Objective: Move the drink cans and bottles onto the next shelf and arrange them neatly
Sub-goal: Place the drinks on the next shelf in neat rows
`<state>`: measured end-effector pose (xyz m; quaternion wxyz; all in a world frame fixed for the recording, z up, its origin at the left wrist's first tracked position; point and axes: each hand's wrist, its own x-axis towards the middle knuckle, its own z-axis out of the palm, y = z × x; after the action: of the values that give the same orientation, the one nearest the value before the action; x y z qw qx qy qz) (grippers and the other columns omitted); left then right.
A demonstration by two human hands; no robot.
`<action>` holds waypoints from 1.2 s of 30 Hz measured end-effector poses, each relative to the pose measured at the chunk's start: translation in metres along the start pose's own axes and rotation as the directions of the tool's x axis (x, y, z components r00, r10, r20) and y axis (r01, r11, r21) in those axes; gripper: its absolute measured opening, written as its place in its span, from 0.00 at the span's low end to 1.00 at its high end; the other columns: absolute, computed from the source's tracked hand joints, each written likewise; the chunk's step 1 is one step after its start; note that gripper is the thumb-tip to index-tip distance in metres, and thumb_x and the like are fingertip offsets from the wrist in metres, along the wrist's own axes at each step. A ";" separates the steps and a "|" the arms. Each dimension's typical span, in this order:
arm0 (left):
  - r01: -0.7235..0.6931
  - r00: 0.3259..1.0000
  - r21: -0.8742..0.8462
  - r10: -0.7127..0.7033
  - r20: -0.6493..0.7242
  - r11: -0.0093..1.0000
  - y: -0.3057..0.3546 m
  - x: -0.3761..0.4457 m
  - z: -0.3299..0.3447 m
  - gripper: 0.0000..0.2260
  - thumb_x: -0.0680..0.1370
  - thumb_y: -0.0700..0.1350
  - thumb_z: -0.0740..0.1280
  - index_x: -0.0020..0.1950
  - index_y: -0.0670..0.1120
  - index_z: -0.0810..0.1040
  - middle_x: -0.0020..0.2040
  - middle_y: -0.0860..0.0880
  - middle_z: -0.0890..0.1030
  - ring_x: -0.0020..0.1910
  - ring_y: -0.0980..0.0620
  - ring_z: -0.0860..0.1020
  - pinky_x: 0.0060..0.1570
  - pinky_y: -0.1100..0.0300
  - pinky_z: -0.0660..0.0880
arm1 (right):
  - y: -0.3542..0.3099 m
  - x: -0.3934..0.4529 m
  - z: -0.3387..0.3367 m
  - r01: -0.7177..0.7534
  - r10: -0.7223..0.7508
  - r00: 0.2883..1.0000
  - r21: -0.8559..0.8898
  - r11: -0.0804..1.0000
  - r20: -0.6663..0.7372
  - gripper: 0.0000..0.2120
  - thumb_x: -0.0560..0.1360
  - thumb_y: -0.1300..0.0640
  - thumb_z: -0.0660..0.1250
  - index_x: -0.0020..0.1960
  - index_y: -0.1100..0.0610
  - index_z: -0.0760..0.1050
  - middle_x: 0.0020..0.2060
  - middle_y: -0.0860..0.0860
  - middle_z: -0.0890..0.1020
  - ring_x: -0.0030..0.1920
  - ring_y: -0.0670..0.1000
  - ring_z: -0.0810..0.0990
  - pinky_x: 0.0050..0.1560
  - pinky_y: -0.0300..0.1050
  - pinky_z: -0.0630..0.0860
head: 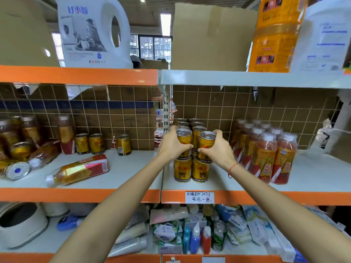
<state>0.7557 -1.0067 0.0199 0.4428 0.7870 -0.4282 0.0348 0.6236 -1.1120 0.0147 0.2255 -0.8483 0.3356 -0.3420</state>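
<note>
Two gold cans were held at the front of the stacked rows on the right shelf [237, 184], just right of centre. The left can [184, 137] was grasped by the left hand [173, 144], fingers curled round its side; the right can [206, 139] was grasped by the right hand [218, 149]. Both cans were set on top of a lower pair of cans [190, 170]. A tidy block of bottles [266, 149] stood at three o'clock from the hands. On the left shelf [123, 168], at nine o'clock, three upright cans [96, 143] were seen, with a toppled bottle [79, 170] at eight o'clock.
</note>
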 end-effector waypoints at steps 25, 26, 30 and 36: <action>-0.060 0.995 -0.124 0.069 0.071 0.990 -0.025 0.009 0.019 0.41 0.64 0.50 0.79 0.71 0.50 0.61 0.64 0.52 0.74 0.61 0.54 0.74 0.62 0.52 0.72 | 0.025 0.023 0.015 -0.001 -0.050 0.975 0.231 0.973 0.216 0.48 0.68 0.60 0.75 0.76 0.58 0.46 0.67 0.57 0.71 0.65 0.56 0.72 0.58 0.45 0.70; -0.043 0.993 -0.146 0.057 0.098 0.988 -0.028 0.007 0.017 0.41 0.66 0.47 0.79 0.73 0.48 0.60 0.64 0.52 0.73 0.61 0.55 0.72 0.62 0.56 0.71 | 0.028 0.020 0.016 -0.013 -0.045 0.973 0.246 0.969 0.227 0.47 0.68 0.61 0.75 0.75 0.58 0.47 0.66 0.56 0.72 0.65 0.55 0.72 0.56 0.43 0.70; 0.069 0.975 -0.161 -0.032 0.221 0.985 -0.041 -0.003 0.020 0.39 0.69 0.44 0.77 0.73 0.45 0.59 0.65 0.46 0.74 0.62 0.48 0.74 0.58 0.57 0.71 | 0.040 0.013 0.032 -0.061 -0.008 0.977 0.316 0.947 0.213 0.42 0.66 0.63 0.77 0.72 0.59 0.56 0.64 0.56 0.73 0.63 0.55 0.74 0.58 0.46 0.72; 0.125 0.979 -0.242 -0.080 0.186 0.962 -0.055 -0.007 0.038 0.33 0.67 0.42 0.78 0.68 0.43 0.68 0.62 0.45 0.77 0.61 0.46 0.76 0.60 0.50 0.74 | 0.049 0.010 0.047 -0.071 0.015 0.986 0.338 0.938 0.164 0.33 0.67 0.61 0.77 0.66 0.60 0.63 0.59 0.55 0.77 0.59 0.55 0.76 0.57 0.49 0.75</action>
<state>0.7775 -1.0169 -0.0430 0.5013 0.7455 -0.4248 -0.1122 0.6433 -1.1451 -0.0416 0.4032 -0.8130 0.2704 -0.3214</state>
